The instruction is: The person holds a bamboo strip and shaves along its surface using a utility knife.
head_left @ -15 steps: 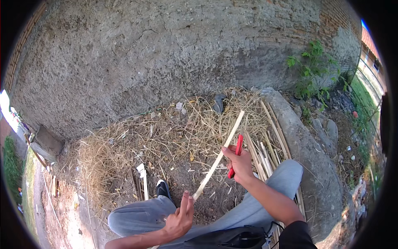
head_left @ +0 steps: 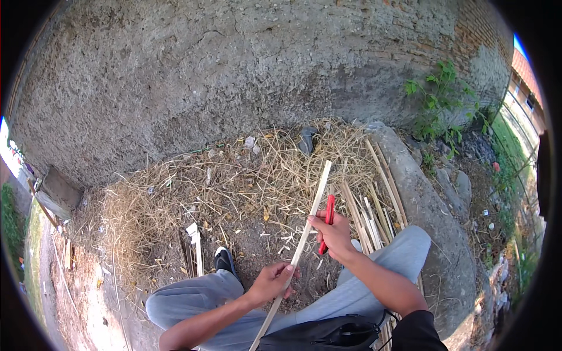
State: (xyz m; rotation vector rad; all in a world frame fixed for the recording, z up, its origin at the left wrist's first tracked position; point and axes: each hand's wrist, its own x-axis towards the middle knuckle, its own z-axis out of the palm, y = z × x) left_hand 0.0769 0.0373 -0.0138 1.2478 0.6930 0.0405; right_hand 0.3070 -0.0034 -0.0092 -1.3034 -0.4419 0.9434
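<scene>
A long pale strip of wood or bamboo (head_left: 301, 244) slants across the middle, its far end raised toward the wall and its near end by my lap. My left hand (head_left: 270, 285) is closed around its lower part, thumb on top. In my right hand (head_left: 338, 235) is a red-handled knife (head_left: 330, 209), gripped with its thin blade pointing away from me. The thumb of that hand rests at the strip's edge, higher up than my left hand. The blade seems apart from the strip.
More strips (head_left: 366, 219) lie in a bundle beside my right knee, along a concrete ledge (head_left: 433, 234). Dry straw (head_left: 140, 222) and shavings cover the ground. A rough wall (head_left: 234, 76) rises ahead, with a leafy plant (head_left: 442, 96) at right. Short pieces (head_left: 199, 251) lie near my shoe.
My left hand has gone from raised, spread fingers to a closed grip on the strip. The strip's far end and my right hand with the knife have shifted slightly left.
</scene>
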